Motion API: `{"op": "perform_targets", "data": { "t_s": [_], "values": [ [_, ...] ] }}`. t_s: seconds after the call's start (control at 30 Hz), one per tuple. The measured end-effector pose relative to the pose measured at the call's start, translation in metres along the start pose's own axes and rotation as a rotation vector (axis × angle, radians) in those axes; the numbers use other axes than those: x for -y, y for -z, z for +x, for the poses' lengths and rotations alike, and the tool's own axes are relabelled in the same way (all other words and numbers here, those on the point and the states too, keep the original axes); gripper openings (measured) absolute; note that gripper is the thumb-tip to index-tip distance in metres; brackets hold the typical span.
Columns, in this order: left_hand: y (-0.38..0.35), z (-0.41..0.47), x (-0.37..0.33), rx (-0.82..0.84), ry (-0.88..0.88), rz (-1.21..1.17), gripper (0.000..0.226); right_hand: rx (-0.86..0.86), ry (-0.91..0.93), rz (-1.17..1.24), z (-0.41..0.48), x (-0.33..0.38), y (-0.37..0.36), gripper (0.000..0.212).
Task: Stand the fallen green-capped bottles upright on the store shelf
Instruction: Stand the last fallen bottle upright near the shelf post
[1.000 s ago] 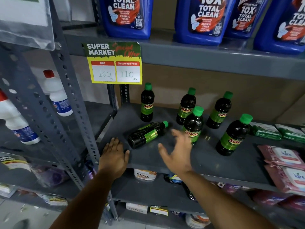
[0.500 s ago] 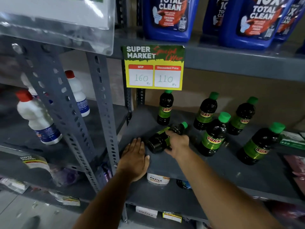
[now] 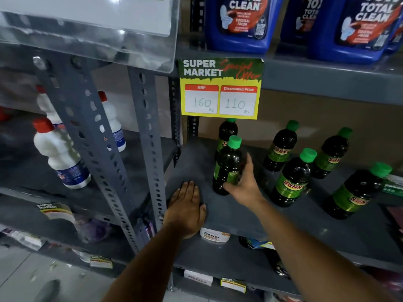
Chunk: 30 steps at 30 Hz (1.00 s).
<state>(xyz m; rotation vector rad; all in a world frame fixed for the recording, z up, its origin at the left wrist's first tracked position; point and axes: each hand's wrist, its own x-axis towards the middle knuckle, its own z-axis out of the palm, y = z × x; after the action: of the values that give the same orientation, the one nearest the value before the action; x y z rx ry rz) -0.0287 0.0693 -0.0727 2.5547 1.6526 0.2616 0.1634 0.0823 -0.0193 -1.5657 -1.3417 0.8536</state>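
A dark bottle with a green cap [image 3: 226, 164] stands upright near the front left of the grey shelf [image 3: 192, 162]. My right hand [image 3: 245, 182] is wrapped around its lower right side, thumb in front. My left hand [image 3: 187, 205] lies flat, palm down, on the shelf's front left edge, fingers apart. Several more green-capped bottles stand upright: one right behind the held bottle [image 3: 227, 129], another at the back middle [image 3: 281, 144], a third in front of it [image 3: 293, 177], and others farther right [image 3: 331, 153], [image 3: 357, 192].
A yellow price sign [image 3: 221, 88] hangs from the shelf above, where blue cleaner jugs [image 3: 237, 22] stand. White red-capped bottles [image 3: 58, 153] fill the left bay behind slotted grey uprights [image 3: 148, 136]. Green packets [image 3: 392, 186] lie at far right. Lower shelves hold small goods.
The fallen bottle, gripped lying on its side half a second ago, now stands upright in my right hand. My left hand has stayed flat on the shelf edge.
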Motion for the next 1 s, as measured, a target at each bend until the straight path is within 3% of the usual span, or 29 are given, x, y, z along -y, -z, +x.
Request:
{"op": "perform_targets", "data": {
  "t_s": [0.1,0.2,0.33,0.43,0.57,0.67,0.8,1.0],
  "values": [
    [-0.002,0.004,0.002,0.012,0.011,-0.004,0.082,0.045,-0.002,-0.068,0.003,0.000,0.003,0.107],
    [-0.001,0.005,0.001,0.020,0.016,0.001,0.082,-0.073,0.034,-0.143,0.000,0.002,-0.001,0.110],
    [-0.001,0.002,0.000,0.006,0.008,0.004,0.076,-0.007,-0.007,-0.088,-0.002,-0.005,-0.005,0.102],
    [-0.003,0.003,0.001,-0.003,0.010,0.014,0.077,-0.169,0.022,-0.189,0.000,-0.005,-0.010,0.102],
    [-0.002,0.003,0.001,0.002,0.003,0.012,0.074,-0.091,-0.022,-0.184,-0.002,-0.008,-0.010,0.099],
    [-0.001,0.003,0.001,0.010,0.008,0.007,0.073,-0.240,-0.041,-0.376,-0.008,-0.009,-0.011,0.104],
    [0.001,0.002,0.000,0.002,0.001,0.001,0.074,-0.154,-0.056,-0.418,-0.010,-0.017,-0.009,0.089],
    [0.000,0.002,0.001,-0.004,-0.001,-0.008,0.074,-0.086,-0.060,-0.449,-0.010,-0.020,-0.005,0.095]
  ]
}}
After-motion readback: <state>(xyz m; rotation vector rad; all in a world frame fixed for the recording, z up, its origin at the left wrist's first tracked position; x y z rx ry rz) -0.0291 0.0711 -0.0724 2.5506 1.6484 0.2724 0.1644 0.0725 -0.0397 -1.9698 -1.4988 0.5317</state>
